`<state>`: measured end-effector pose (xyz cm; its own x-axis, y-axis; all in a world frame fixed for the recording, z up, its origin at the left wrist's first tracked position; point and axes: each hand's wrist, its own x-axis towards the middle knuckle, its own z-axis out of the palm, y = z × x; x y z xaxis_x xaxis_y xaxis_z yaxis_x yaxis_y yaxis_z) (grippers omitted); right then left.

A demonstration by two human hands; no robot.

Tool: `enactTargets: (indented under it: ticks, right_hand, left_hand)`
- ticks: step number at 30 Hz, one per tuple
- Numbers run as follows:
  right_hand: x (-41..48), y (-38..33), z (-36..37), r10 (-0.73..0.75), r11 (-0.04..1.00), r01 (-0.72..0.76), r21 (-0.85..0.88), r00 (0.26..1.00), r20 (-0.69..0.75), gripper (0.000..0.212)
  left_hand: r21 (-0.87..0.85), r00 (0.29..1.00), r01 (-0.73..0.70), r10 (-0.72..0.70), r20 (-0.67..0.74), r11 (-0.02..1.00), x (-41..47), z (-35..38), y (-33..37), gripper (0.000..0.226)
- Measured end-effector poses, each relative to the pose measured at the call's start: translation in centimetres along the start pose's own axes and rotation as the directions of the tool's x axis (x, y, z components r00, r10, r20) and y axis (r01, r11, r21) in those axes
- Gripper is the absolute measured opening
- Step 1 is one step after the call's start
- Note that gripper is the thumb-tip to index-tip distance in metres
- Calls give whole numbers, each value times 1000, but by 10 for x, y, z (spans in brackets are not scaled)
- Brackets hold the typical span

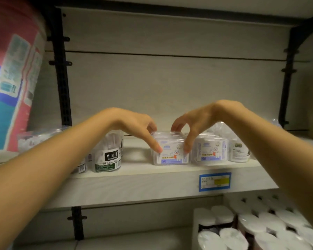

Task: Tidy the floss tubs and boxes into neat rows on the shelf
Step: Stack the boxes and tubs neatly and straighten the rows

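A row of clear floss boxes (171,156) with a cartoon label stands mid-shelf. My left hand (134,127) pinches its left end, thumb on the front face and fingers over the top. My right hand (193,123) holds the right end the same way. A second row of the same boxes (210,150) stands just to the right. Clear round dental floss tubs (107,159) with black and green labels stand at the left, partly behind my left forearm. A further tub (239,151) sits at the far right.
The pale shelf (143,184) carries a blue and yellow price tag (214,181) on its front edge. A large pink and blue pack (11,78) leans at the far left. Wrapped paper rolls (251,226) fill the lower shelf. Black uprights flank the bay.
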<state>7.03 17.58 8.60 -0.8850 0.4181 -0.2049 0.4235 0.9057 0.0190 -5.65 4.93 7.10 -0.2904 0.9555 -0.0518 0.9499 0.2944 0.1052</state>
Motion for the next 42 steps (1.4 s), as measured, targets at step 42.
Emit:
enactTargets:
  ticks: [42]
  right_hand:
    - [7,-165,26,179,940,-27,341,888,-423,73]
  left_hand:
    - [68,962,-18,36,-270,997,-118,-8,-127,74]
